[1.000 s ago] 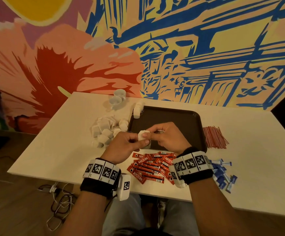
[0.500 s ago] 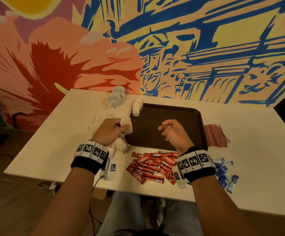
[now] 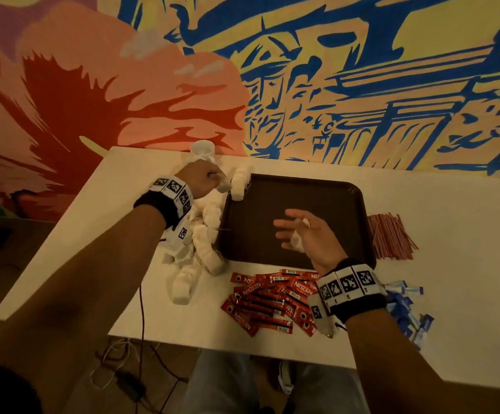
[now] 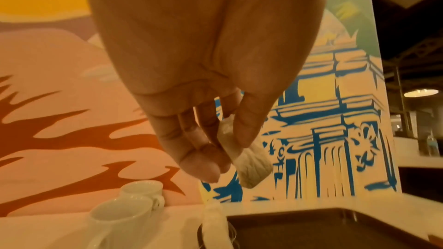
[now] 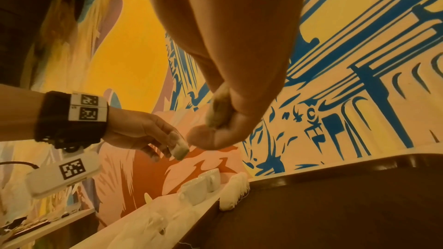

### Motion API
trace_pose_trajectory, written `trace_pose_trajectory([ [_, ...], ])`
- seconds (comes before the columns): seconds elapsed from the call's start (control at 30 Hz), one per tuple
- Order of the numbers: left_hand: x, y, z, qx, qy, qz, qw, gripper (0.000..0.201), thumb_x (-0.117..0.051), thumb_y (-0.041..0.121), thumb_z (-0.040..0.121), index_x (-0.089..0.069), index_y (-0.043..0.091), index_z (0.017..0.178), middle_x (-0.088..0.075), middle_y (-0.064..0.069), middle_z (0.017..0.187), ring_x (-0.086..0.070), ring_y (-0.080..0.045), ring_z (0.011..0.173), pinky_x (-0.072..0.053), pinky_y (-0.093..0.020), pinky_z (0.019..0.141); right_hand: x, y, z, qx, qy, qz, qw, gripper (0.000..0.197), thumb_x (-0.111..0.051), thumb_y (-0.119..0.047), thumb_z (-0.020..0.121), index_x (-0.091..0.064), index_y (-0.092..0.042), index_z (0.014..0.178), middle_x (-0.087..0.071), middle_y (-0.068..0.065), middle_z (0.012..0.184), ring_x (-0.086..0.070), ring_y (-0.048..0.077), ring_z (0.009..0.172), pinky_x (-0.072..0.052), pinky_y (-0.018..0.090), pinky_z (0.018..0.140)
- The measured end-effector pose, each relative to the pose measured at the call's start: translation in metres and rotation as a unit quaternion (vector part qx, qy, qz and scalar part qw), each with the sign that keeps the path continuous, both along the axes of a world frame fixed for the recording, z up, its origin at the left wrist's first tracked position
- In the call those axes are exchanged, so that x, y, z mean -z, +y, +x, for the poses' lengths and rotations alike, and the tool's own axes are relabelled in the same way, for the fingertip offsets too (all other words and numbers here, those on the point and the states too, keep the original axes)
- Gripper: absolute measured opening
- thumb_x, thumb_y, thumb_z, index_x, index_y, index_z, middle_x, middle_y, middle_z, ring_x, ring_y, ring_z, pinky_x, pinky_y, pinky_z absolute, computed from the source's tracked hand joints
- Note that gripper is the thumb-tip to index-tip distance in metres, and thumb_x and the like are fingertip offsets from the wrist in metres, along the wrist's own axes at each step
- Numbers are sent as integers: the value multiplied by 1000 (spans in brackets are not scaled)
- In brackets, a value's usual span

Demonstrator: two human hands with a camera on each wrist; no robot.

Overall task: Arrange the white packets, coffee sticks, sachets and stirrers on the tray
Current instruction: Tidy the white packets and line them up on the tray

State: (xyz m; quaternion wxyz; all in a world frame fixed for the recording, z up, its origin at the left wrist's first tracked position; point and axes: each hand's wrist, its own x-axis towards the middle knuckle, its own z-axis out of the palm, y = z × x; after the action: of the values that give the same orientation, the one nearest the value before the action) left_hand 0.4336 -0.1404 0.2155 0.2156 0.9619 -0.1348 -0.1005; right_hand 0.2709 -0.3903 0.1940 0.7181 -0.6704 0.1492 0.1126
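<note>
Since half a second ago the left hand [image 3: 202, 177] has travelled from the heap of white packets [image 3: 201, 249] up to the tray's [image 3: 341, 192] far left corner, while the right hand [image 3: 308, 237] has turned palm-up over the tray. In the head view the left hand hovers beside a short stack of packets [image 3: 238, 183] leaning on the tray's rim, close to a white cup [image 3: 202, 149]; the right hand's fingers are spread and loosely curved, with a white packet lying in the palm. Red coffee sticks [image 3: 272, 300] lie scattered on the surface in front of the tray, red stirrers [image 3: 390, 237] to its right, blue sachets [image 3: 404, 309] near the right wrist. The left wrist view shows thumb and fingers [image 4: 199, 158] pinching one packet [image 4: 249, 166] in the air above the stack on the rim [image 4: 214, 221], two cups [image 4: 127, 213] to the left. The right wrist view shows a packet [image 5: 219, 110] cradled against the right palm, the left hand [image 5: 143, 133] opposite with its pinched packet [image 5: 179, 149], and the stacked packets [image 5: 233, 188] standing at the tray's edge.
</note>
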Motion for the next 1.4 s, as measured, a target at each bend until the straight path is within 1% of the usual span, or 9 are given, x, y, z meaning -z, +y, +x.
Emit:
trace_pose_trajectory([
  [0.1, 20, -9, 21, 24, 6, 42, 999, 32, -44, 11, 100, -69, 9, 120, -67, -15, 120, -63, -32, 102, -43, -28, 80, 4, -1, 11, 15, 19, 21, 999, 23, -46, -22, 108, -55, -18, 129, -72, 2, 120, -74, 22, 99, -62, 35, 69],
  [0.23, 48, -19, 45, 52, 21, 82, 995, 30, -56, 20, 95, -67, 12, 122, -66, -12, 125, -60, -32, 114, -49, -36, 94, 14, -2, 29, 23, 31, 16, 999, 17, -52, -19, 106, -59, -10, 119, -72, 10, 118, -74, 27, 99, -62, 36, 70],
  [0.4, 79, -35, 70, 71, 53, 101, 991, 23, -59, 23, 94, -73, 19, 111, -69, -6, 117, -64, -27, 106, -47, -30, 85, 29, -2, 45, 7, 60, -10, 998, 17, -55, -18, 105, -67, -8, 112, -71, 13, 115, -73, 25, 98, -62, 34, 80],
  [0.53, 100, -41, 89, 58, 92, 119, 987, 25, -66, 21, 91, -73, 21, 115, -69, -4, 122, -63, -26, 111, -48, -30, 89, 38, -3, 49, 1, 71, -9, 997, 20, -54, -18, 105, -68, -8, 114, -71, 13, 112, -73, 24, 97, -63, 33, 82],
  [0.77, 114, -42, 112, 20, 48, 116, 992, 26, -67, 14, 88, -70, 22, 113, -64, -4, 125, -61, -26, 113, -46, -31, 89, 53, -6, 52, -12, 79, -27, 996, 23, -50, -18, 107, -68, -7, 117, -71, 13, 113, -73, 22, 96, -62, 34, 82],
  [0.93, 115, -43, 112, -19, -26, 77, 997, 30, -64, 24, 93, -58, 17, 121, -64, -6, 119, -59, -26, 112, -47, -37, 95, 55, -3, 54, -19, 74, -22, 997, 23, -49, -17, 107, -68, -7, 116, -71, 13, 112, -72, 22, 96, -62, 34, 82],
  [1.1, 115, -44, 95, -21, -21, 92, 995, 17, -72, 33, 85, -65, 22, 96, -67, -4, 108, -63, -26, 102, -49, -34, 86, 55, -2, 53, -25, 65, -17, 997, 22, -49, -16, 107, -68, -8, 116, -70, 14, 113, -71, 22, 96, -62, 38, 86],
  [1.27, 124, -47, 78, 21, 35, 140, 989, 37, -79, 38, 80, -66, 21, 110, -64, -4, 113, -63, -27, 102, -51, -33, 86, 54, -2, 50, -30, 62, -16, 998, 23, -48, -15, 108, -68, -8, 116, -70, 13, 112, -71, 20, 94, -62, 36, 84],
  [1.4, 131, -50, 77, 33, 14, 154, 988, 33, -75, 31, 85, -63, 18, 112, -62, -9, 118, -61, -32, 107, -49, -35, 89, 53, -4, 49, -25, 61, -17, 998, 23, -48, -15, 108, -68, -9, 116, -70, 13, 112, -71, 20, 95, -62, 32, 81],
])
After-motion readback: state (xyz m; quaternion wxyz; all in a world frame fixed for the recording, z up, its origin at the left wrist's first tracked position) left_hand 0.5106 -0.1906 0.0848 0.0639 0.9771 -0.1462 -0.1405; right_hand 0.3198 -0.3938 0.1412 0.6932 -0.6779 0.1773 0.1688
